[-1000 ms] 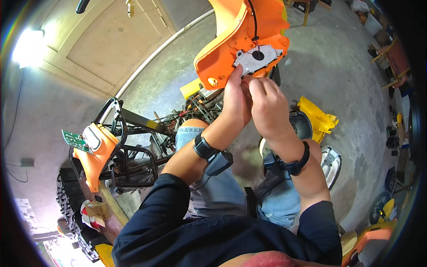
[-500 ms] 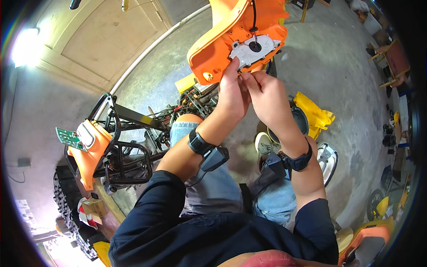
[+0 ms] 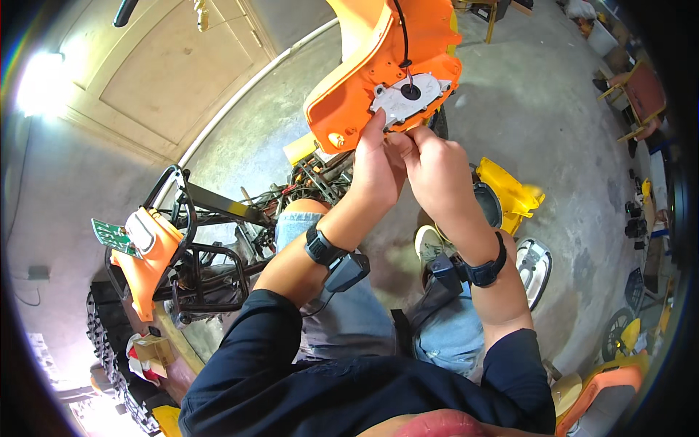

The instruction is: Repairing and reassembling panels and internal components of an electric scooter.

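Observation:
An orange scooter body panel [image 3: 342,109] is held up in front of me. Set into its inner side is a light grey lamp housing [image 3: 397,105] with a dark round centre, and a black cable [image 3: 401,36] runs up from there. My left hand [image 3: 375,164] grips the panel's lower edge, its thumb resting against the housing's rim. Right beside it, my right hand [image 3: 435,164] is closed in a pinch under the same edge, its fingers touching or nearly touching the left ones. Whatever those right fingertips hold is hidden.
A stripped scooter frame [image 3: 218,266] with tangled wiring [image 3: 320,175] stands to the left, carrying an orange tail panel [image 3: 149,247] and a green plate [image 3: 115,238]. A yellow panel [image 3: 506,193] lies on the floor right of my hands. A chair [image 3: 644,98] stands far right.
The whole view has shifted slightly downward. My right fingers have curled further under the panel's lower edge, while my left hand keeps its grip with its thumb on the housing.

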### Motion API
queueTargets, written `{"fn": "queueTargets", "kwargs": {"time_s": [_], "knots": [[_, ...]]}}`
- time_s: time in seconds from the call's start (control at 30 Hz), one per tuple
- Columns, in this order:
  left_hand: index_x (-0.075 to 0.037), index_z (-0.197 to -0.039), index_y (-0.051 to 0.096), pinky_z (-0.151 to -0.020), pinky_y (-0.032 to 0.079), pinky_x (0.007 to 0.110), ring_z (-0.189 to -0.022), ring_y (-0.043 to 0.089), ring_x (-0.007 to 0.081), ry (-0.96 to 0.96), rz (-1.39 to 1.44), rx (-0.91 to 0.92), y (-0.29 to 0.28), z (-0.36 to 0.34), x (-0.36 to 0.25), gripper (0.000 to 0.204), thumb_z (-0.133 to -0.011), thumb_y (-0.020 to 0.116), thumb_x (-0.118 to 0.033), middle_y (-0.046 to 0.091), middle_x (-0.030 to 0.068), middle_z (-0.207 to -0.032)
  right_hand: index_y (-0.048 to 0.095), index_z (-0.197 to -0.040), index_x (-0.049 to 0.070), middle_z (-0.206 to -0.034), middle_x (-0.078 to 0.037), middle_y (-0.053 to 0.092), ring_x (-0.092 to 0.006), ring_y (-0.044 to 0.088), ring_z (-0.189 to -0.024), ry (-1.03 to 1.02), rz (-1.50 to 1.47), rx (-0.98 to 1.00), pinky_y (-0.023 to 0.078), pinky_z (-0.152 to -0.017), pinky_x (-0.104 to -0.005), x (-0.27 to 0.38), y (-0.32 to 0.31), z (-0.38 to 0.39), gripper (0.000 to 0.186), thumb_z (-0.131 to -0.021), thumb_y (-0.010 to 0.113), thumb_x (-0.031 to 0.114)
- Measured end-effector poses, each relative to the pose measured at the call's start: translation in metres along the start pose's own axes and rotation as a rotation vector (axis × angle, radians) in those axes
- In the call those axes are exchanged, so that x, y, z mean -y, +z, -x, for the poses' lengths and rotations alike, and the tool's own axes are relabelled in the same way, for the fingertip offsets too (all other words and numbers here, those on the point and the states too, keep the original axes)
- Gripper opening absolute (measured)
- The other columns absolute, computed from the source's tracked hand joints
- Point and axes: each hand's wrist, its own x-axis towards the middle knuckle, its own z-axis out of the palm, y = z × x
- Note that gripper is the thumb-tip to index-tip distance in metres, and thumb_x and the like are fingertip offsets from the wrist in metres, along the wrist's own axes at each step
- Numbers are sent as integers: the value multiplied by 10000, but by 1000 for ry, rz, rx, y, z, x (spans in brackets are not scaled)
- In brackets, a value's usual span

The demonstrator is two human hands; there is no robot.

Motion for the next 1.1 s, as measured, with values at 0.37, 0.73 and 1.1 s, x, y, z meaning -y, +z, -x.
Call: {"fn": "queueTargets", "kwargs": {"time_s": [0.37, 0.73, 1.1], "knots": [[-61, -1306, 462, -1029, 385, 374, -1145, 546, 219, 59, -11, 32, -4, -4, 3, 427, -974, 448, -329, 575, 85, -1263, 556, -834, 26, -707, -153, 617, -323, 636, -684, -275, 118, -139, 512, -593, -400, 2, 3, 1, 108, -868, 581, 126], [-69, -1181, 547, -949, 434, 392, -1043, 589, 235, 38, -17, -50, 4, -3, -2, 382, -959, 462, -368, 636, 86, -1101, 525, -933, 9, -756, -197, 647, -390, 638, -663, -135, 202, 99, 501, -546, -466, -9, 7, -1, 122, -883, 566, 113], [-53, -1197, 544, -942, 433, 342, -1030, 590, 194, -85, 51, 37, -6, -2, -3, 398, -965, 469, -368, 640, 81, -1113, 523, -861, 52, -723, -91, 588, -259, 625, -705, -320, 324, -116, 511, -598, -360, 6, 9, 2, 93, -792, 580, 79]]}}
